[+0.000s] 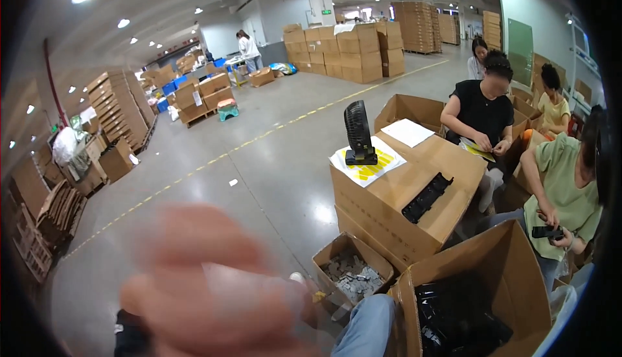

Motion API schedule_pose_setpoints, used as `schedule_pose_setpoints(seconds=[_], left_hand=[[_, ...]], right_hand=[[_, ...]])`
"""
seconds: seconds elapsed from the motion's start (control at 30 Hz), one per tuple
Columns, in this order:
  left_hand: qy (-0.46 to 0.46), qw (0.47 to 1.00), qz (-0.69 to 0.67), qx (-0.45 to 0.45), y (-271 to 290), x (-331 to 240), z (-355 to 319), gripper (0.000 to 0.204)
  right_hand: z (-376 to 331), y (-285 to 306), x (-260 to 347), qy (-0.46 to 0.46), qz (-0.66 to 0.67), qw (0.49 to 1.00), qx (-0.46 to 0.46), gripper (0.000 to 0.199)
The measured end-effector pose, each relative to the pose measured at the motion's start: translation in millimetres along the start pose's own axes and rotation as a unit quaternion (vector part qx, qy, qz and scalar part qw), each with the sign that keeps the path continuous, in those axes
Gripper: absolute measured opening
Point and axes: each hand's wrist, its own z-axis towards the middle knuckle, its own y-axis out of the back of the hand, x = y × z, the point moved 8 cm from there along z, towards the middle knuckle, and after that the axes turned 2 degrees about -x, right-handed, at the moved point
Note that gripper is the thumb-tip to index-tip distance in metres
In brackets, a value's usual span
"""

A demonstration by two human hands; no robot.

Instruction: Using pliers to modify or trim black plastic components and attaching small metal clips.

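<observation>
Close in front of me, at the lower left of the head view, is a large blurred shape of bare skin, my hands [220, 292]. Motion smears the fingers, so I cannot separate left from right or see whether anything is held. A dark band or cuff [129, 334] shows at its left edge. To its right stands a small carton [370, 250] with grey metal pieces [359, 282]. Beside my knee [366, 328] is a big open carton [508, 260] holding black plastic parts [453, 318]. One long black plastic part [427, 198] lies on a closed carton [447, 159], apart from my hands.
A black fan [358, 133] stands on a white and yellow sheet [382, 170] near white paper [408, 132]. Co-workers sit at the right; one in green [564, 182] handles a black part. Stacked cartons [343, 49] stand behind a yellow floor line [259, 138].
</observation>
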Motion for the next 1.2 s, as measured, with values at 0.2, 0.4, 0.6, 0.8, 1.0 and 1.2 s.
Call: schedule_pose_setpoints(seconds=[0.2,0.4,0.6,0.8,1.0,1.2], left_hand=[[-0.216,0.965,-0.126,0.08,-92,-57,64,0.025],[-0.173,0.969,-0.13,0.118,-79,-62,67,0.019],[-0.182,0.964,-0.153,0.122,-83,-88,65,0.014],[-0.201,0.921,-0.202,0.264,-132,-90,23,0.029],[-0.049,0.939,-0.259,0.222,-188,-10,-63,0.017],[0.348,0.665,-0.567,0.34,-308,-3,-204,0.026]], right_hand=[[-88,-53,-71,-0.071,-0.184,0.966,0.168,0.048],[-52,-17,20,0.044,-0.162,0.972,0.163,0.052],[-36,16,73,0.165,-0.108,0.972,0.131,0.049],[-65,56,46,0.19,-0.048,0.975,0.109,0.048],[-124,222,22,0.075,0.237,0.958,-0.14,0.017],[-236,433,152,0.249,0.554,0.742,-0.283,0.023]])
